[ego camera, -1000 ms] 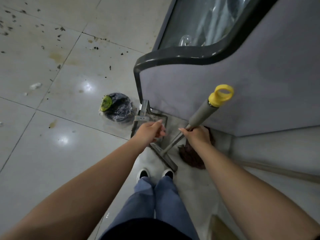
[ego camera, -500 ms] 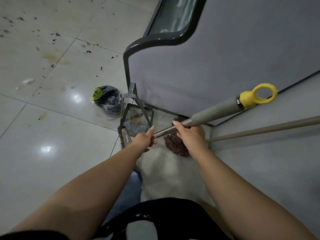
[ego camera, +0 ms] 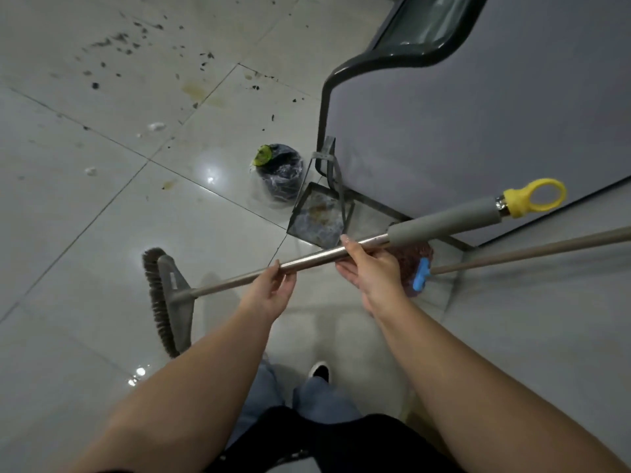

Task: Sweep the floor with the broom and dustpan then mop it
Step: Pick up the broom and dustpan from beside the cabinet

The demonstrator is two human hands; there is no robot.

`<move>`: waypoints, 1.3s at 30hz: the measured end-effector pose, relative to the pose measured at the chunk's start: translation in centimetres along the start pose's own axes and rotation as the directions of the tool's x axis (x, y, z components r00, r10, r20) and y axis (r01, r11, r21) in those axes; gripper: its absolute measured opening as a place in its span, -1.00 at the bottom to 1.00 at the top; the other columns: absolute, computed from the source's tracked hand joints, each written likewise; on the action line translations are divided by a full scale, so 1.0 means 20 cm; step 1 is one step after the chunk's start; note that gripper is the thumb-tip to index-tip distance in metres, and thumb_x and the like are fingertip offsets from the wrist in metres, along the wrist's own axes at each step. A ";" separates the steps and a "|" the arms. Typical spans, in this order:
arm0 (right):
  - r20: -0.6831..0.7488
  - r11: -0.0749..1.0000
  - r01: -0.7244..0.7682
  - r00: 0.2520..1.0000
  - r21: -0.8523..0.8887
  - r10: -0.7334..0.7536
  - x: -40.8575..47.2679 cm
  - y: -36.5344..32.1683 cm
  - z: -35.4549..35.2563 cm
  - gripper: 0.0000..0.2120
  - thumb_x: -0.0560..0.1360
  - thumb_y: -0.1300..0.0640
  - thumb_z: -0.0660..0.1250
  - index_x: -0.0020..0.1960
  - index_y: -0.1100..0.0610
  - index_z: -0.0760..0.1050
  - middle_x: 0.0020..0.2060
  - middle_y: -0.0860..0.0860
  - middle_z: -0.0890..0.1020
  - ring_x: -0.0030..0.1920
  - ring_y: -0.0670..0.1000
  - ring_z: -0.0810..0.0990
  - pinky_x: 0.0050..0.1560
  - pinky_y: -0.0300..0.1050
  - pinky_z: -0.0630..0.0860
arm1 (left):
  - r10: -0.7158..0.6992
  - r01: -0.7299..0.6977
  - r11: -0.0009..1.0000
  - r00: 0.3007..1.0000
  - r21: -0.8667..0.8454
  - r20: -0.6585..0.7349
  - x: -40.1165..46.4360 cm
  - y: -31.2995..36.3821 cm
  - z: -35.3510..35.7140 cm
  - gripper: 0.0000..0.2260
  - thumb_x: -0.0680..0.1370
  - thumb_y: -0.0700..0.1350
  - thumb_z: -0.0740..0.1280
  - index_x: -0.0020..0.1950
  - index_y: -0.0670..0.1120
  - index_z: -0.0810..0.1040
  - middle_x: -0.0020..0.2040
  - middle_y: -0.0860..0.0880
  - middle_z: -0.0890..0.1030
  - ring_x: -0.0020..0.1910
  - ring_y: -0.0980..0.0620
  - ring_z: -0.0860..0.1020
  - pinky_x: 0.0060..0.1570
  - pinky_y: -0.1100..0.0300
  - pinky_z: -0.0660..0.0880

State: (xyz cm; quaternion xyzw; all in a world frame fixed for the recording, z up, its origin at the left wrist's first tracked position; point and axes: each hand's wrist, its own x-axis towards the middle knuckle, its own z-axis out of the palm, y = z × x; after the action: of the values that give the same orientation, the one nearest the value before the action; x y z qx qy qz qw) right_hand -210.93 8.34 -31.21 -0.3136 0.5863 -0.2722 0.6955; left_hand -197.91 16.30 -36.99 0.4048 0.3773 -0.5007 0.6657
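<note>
I hold the broom (ego camera: 239,283) almost level across my body. Its grey head with dark bristles (ego camera: 164,302) points left above the floor, and its yellow ring end (ego camera: 534,198) points right. My left hand (ego camera: 273,291) holds the steel shaft from below. My right hand (ego camera: 370,268) grips the shaft just before the grey foam sleeve. The metal dustpan (ego camera: 321,216) stands against the grey cabinet. The mop (ego camera: 418,268), with reddish strands and a blue clip, leans on the wall to the right, its pole running off right.
A grey cabinet (ego camera: 461,124) with a dark rim fills the upper right. A black bag in clear plastic (ego camera: 278,172) sits beside the dustpan. Dark crumbs, stains and white scraps (ego camera: 157,127) lie scattered on the glossy tiles at upper left. My feet stand below the broom.
The broom has come away from the cabinet corner and swung level, its head now out to the left. My left hand has taken the shaft. The view turned left.
</note>
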 end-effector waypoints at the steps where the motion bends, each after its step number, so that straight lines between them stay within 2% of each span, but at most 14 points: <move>1: -0.004 1.000 -0.025 1.000 0.012 0.025 -0.01 0.02 0.03 -0.86 0.43 0.16 0.44 -0.23 0.15 0.51 -0.34 0.01 0.65 -0.32 -0.08 0.67 -0.23 -0.23 0.63 | 0.027 -0.026 1.000 1.000 0.017 -0.004 0.01 0.04 -0.02 -0.87 0.56 -0.34 0.24 -0.19 -0.25 0.42 -0.20 -0.14 0.47 -0.23 0.01 0.50 0.19 0.06 0.45; 4: -0.002 0.968 -0.246 0.969 -0.046 0.246 -0.04 0.05 0.09 -0.70 0.52 -0.04 0.31 -0.17 0.21 0.47 -0.27 0.14 0.61 -0.28 0.02 0.64 -0.33 -0.20 0.61 | 0.068 -0.068 0.997 0.998 0.031 -0.017 0.01 0.14 -0.08 -0.89 0.55 -0.37 0.25 -0.18 -0.26 0.43 -0.17 -0.15 0.47 -0.21 -0.01 0.52 0.21 0.05 0.45; 7: 0.066 0.794 -0.440 0.857 -0.419 0.510 -0.12 0.10 0.18 -0.34 0.54 -0.30 0.02 -0.16 0.32 0.45 -0.28 0.21 0.60 -0.31 0.09 0.63 -0.47 -0.20 0.58 | 0.103 -0.102 0.988 0.995 0.114 -0.003 0.01 0.22 -0.15 -0.95 0.53 -0.38 0.27 -0.06 -0.27 0.43 -0.16 -0.14 0.52 -0.23 -0.02 0.56 0.14 0.08 0.49; 9: 0.104 0.811 -0.320 0.902 -0.489 0.418 -0.13 0.10 0.30 -0.40 0.55 -0.26 0.07 -0.20 0.27 0.49 -0.36 0.15 0.63 -0.39 0.04 0.66 -0.47 -0.24 0.57 | 0.143 -0.146 0.965 0.989 0.217 0.030 0.01 0.28 -0.19 -0.88 0.53 -0.39 0.27 0.01 -0.22 0.41 -0.17 -0.12 0.53 -0.21 -0.01 0.57 0.12 0.07 0.50; 11: 0.149 0.811 -0.082 0.968 -0.579 0.204 -0.12 0.06 0.44 -0.53 0.55 -0.19 0.15 -0.17 0.20 0.53 -0.31 0.06 0.63 -0.26 0.03 0.66 -0.32 -0.24 0.58 | 0.171 -0.181 0.941 0.983 0.285 0.061 0.00 0.34 -0.23 -0.85 0.52 -0.38 0.28 -0.05 -0.16 0.41 -0.16 -0.10 0.53 -0.18 0.00 0.57 -0.01 0.15 0.56; 13: 0.204 0.559 0.106 0.972 -0.823 0.115 -0.10 0.02 0.53 -0.49 0.55 -0.22 0.11 0.10 0.19 0.55 -0.03 0.07 0.61 0.07 0.09 0.57 0.00 -0.14 0.47 | 0.163 -0.188 0.933 0.981 0.306 0.106 -0.02 0.40 -0.25 -0.85 0.52 -0.36 0.30 -0.08 -0.13 0.41 -0.18 -0.09 0.55 -0.20 0.01 0.59 -0.23 0.23 0.60; 15: 0.193 0.288 0.095 0.923 -0.953 0.332 -0.09 0.02 0.56 -0.38 0.53 -0.28 0.08 0.29 0.19 0.45 0.10 0.13 0.58 0.09 0.12 0.57 0.06 -0.09 0.46 | 0.144 -0.189 0.942 0.974 0.278 0.173 -0.05 0.45 -0.25 -0.88 0.52 -0.34 0.30 -0.08 -0.14 0.42 -0.23 -0.08 0.59 -0.25 0.01 0.64 -0.30 0.24 0.60; 17: 0.147 0.324 -0.047 0.823 -0.945 0.549 -0.12 0.03 0.60 -0.43 0.53 -0.29 0.07 0.10 0.21 0.48 -0.22 0.12 0.60 -0.35 0.03 0.59 -0.32 -0.23 0.49 | 0.140 -0.196 0.947 0.965 0.256 0.222 -0.05 0.50 -0.23 -0.92 0.53 -0.31 0.30 -0.09 -0.16 0.45 -0.30 -0.06 0.63 -0.28 0.02 0.65 -0.29 0.24 0.60; 20: 0.129 0.424 -0.131 0.837 -0.896 0.532 -0.13 0.07 0.65 -0.52 0.54 -0.24 0.12 -0.15 0.19 0.46 -0.49 0.04 0.41 -0.67 -0.11 0.32 -0.60 -0.40 0.28 | 0.114 -0.180 0.940 0.966 0.289 0.233 -0.03 0.55 -0.20 -0.97 0.52 -0.24 0.34 -0.10 -0.17 0.50 -0.30 -0.04 0.65 -0.28 0.05 0.66 -0.27 0.26 0.59; 22: 0.111 0.432 -0.145 0.850 -0.890 0.515 -0.11 0.05 0.65 -0.52 0.54 -0.24 0.13 -0.18 0.19 0.43 -0.51 0.02 0.36 -0.71 -0.13 0.26 -0.62 -0.43 0.24 | 0.052 -0.142 0.899 0.974 0.415 0.220 -0.03 0.57 -0.17 -0.89 0.53 -0.14 0.34 -0.13 -0.17 0.53 -0.28 -0.05 0.63 -0.28 0.03 0.66 -0.29 0.24 0.59; 25: 0.057 0.407 -0.187 0.855 -0.894 0.516 -0.05 -0.01 0.59 -0.52 0.55 -0.24 0.11 -0.20 0.18 0.41 -0.57 0.00 0.35 -0.73 -0.14 0.24 -0.63 -0.45 0.20 | -0.022 -0.128 0.651 0.982 0.748 0.187 -0.03 0.60 -0.09 -0.72 0.57 0.05 0.25 -0.15 -0.14 0.55 -0.36 -0.02 0.61 -0.32 0.05 0.60 -0.33 0.25 0.58; 27: 0.033 0.398 -0.189 0.872 -0.898 0.488 0.01 -0.06 0.57 -0.51 0.55 -0.24 0.10 -0.20 0.19 0.41 -0.69 -0.02 0.36 -0.75 -0.12 0.24 -0.63 -0.45 0.22 | 0.011 -0.164 0.556 0.982 0.815 0.191 -0.01 0.62 -0.02 -0.70 0.58 0.05 0.23 -0.20 -0.14 0.52 -0.48 0.00 0.59 -0.44 0.11 0.57 -0.40 0.30 0.56; 33: 0.014 0.325 -0.189 0.847 -0.927 0.531 0.22 -0.13 0.50 -0.50 0.56 -0.23 0.05 -0.22 0.18 0.40 -0.75 -0.04 0.34 -0.76 -0.11 0.25 -0.62 -0.45 0.24 | 0.068 -0.251 0.552 0.964 0.795 0.257 0.09 0.59 0.34 -0.76 0.60 -0.02 0.21 -0.17 -0.11 0.50 -0.46 0.02 0.60 -0.46 0.12 0.57 -0.37 0.28 0.56; 39: 0.059 0.193 -0.066 0.817 -0.979 0.573 0.59 -0.29 0.35 -0.52 0.57 -0.21 0.05 -0.21 0.18 0.42 -0.50 0.03 0.38 -0.59 -0.06 0.29 -0.58 -0.40 0.25 | 0.135 -0.338 0.435 0.941 0.835 0.310 0.31 0.50 0.76 -0.78 0.61 -0.03 0.19 -0.12 -0.12 0.50 -0.37 -0.01 0.60 -0.39 0.09 0.56 -0.28 0.23 0.54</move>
State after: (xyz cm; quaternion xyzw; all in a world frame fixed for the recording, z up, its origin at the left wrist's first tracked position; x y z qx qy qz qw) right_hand -202.17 -3.44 -33.67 -0.5803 0.5177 0.3644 0.5122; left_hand -185.37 1.81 -35.04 0.6853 -0.0618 -0.5610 0.4603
